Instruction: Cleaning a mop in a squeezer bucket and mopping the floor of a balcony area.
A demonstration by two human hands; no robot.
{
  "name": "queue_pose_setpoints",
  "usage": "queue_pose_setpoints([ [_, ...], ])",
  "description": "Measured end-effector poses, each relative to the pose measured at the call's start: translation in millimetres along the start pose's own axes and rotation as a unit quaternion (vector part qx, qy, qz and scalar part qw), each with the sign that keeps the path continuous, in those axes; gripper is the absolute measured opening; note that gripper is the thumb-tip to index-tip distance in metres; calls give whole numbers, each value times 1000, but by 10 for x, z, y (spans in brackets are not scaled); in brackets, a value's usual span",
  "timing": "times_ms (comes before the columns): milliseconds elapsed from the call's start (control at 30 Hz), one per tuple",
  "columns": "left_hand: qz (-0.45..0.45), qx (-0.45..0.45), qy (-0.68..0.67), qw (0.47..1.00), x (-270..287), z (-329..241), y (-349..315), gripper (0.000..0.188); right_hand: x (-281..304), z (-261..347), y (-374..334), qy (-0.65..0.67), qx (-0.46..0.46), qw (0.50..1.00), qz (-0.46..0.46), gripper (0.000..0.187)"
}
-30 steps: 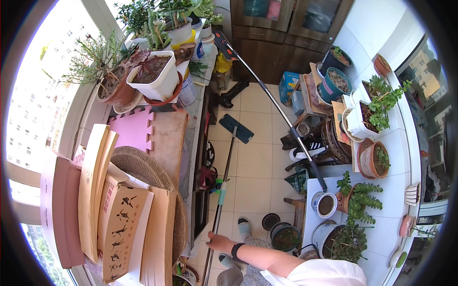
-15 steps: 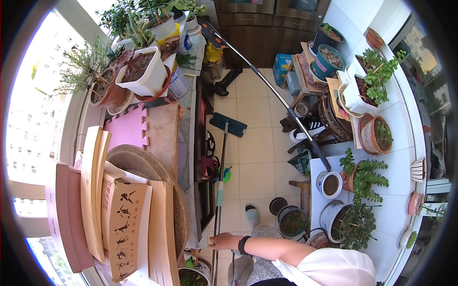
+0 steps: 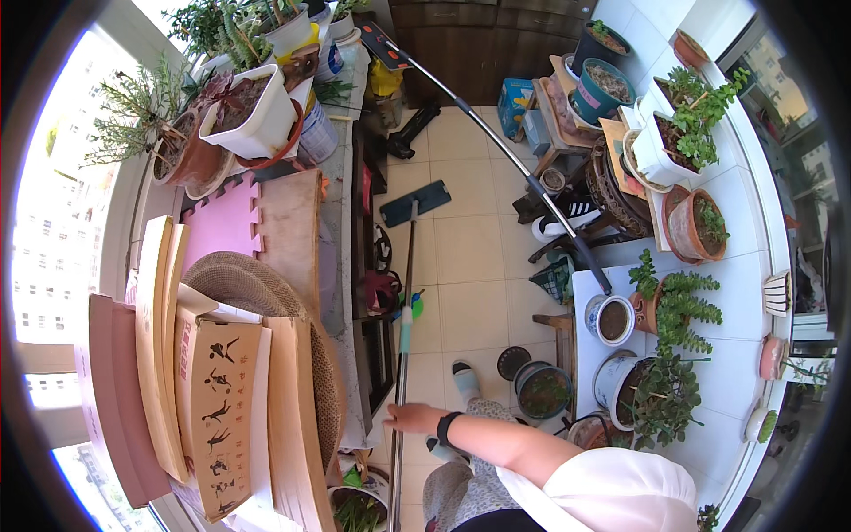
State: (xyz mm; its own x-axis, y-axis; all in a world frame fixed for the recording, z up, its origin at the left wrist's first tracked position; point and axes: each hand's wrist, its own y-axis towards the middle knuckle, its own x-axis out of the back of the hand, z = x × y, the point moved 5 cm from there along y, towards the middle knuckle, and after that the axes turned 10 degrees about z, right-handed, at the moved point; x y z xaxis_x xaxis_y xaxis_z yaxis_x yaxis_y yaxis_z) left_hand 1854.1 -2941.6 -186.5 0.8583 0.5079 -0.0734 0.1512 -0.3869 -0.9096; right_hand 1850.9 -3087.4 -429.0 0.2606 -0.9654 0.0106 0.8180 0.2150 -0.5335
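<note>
Our right hand [image 3: 411,418] is wrapped round the mop [image 3: 405,337], fingers curled against the pole below its green sleeve; a dark band [image 3: 446,429] circles our wrist. Our left hand is out of view, so we cannot tell how its fingers stand. The mop runs away from us up the aisle, its dark flat pad [image 3: 415,203] tilted a little on the pale tiles [image 3: 465,244]. To the right of it a second mop [image 3: 492,137] slants across, its handle end just beside a blue-and-white pot [image 3: 610,320]. Our socked foot [image 3: 465,383] stands right of the pole.
</note>
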Motion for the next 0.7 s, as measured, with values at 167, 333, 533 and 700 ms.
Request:
queue_pose_setpoints([
  [167,-24,32,4,999,229,407,-218,26,-1042,337,-753,109,-145,921,346,53],
  [333,-40,81,20,996,359,748,-485,26,-826,417,-558,23,-76,973,215,54],
  [533,-20,-7,60,998,339,694,90,26,1081,30,-147,-204,5,974,-100,35],
  [700,114,-59,-118,985,-508,-658,1355,39,2902,-415,-199,-59,-201,918,-336,26],
])
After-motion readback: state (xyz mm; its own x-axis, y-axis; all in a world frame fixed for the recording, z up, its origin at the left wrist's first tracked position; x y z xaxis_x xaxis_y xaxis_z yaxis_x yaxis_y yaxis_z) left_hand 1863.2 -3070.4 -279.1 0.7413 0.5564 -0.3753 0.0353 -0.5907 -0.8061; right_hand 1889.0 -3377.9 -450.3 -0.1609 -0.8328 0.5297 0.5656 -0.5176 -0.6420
